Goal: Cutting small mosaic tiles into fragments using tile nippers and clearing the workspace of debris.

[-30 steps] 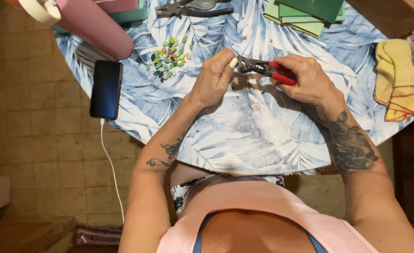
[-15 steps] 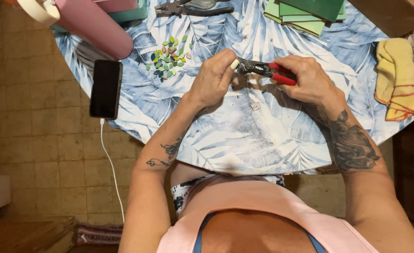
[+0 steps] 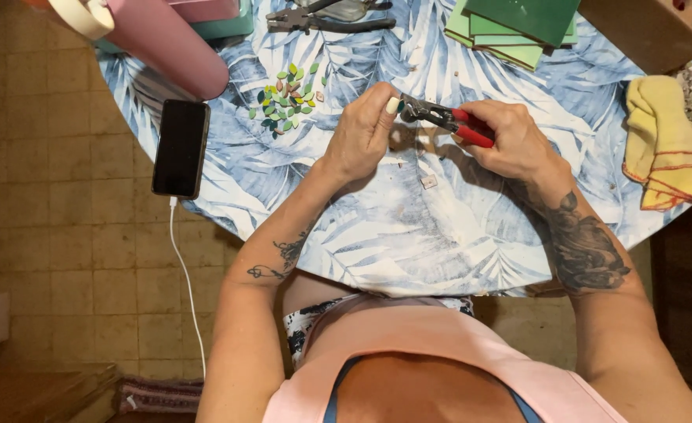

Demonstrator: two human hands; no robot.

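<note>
Head view, left hand [image 3: 365, 133]: fingers pinch a small green piece [image 3: 400, 106], mostly hidden.
Right hand [image 3: 510, 141]: wrapped around red-handled nippers [image 3: 448, 120].
Upper edge: pliers [image 3: 322, 16] cut off.

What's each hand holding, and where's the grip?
Right hand grips red-handled nippers by the handles. Left hand pinches a small green piece at the tool's head.
</note>
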